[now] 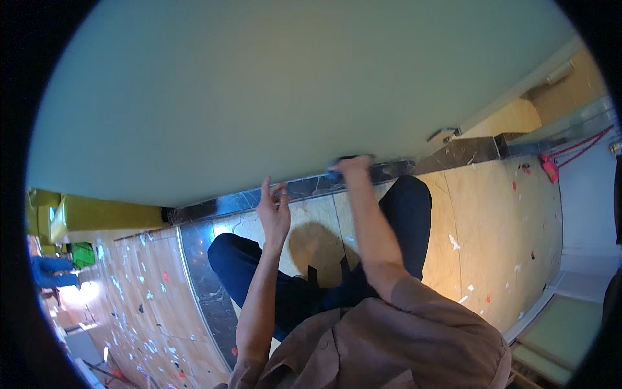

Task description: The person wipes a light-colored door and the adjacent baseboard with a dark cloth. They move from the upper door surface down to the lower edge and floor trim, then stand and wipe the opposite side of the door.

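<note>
My right hand (355, 165) is at the foot of a large pale grey-green wall panel (291, 84). It is closed on a small dark thing with a bluish edge (334, 172), pressed close to the panel just above the baseboard. Motion blur and my fingers hide what kind of thing it is. My left hand (275, 206) hangs empty in front of the dark marbled baseboard (311, 188), fingers apart and the index finger pointing up toward the panel. Both my knees are bent on either side of my arms.
Cream floor tiles (479, 227) and a wood-look floor (149, 279) carry scattered paper bits. A yellow-green block-like seat (110, 217) stands at left, with a person's blue-clad leg (55, 271) beyond. A red thing with cords (549, 168) hangs at right, near a metal fitting (442, 135).
</note>
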`<control>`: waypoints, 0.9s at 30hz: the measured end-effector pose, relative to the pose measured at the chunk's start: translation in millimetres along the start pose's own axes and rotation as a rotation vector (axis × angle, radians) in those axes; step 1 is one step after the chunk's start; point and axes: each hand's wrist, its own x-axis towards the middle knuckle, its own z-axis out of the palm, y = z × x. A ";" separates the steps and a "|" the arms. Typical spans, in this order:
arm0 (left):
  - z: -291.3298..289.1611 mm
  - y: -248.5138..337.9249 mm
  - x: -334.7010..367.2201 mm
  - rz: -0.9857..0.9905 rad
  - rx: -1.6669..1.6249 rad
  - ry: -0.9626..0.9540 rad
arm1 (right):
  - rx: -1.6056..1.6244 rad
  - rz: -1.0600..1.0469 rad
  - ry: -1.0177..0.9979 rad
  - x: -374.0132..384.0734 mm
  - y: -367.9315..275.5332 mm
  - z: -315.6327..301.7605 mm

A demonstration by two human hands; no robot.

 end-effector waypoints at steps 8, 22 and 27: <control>27.7 -8.5 14.0 0.067 0.197 -0.145 | -0.608 -1.416 0.294 -52.0 -92.8 23.5; 32.0 -23.5 18.9 0.048 0.423 -0.193 | -2.360 -2.199 -1.492 -49.0 -68.4 33.5; 46.2 1.2 4.0 0.108 0.514 -0.360 | -2.997 -1.267 -1.769 2.3 -133.6 -55.1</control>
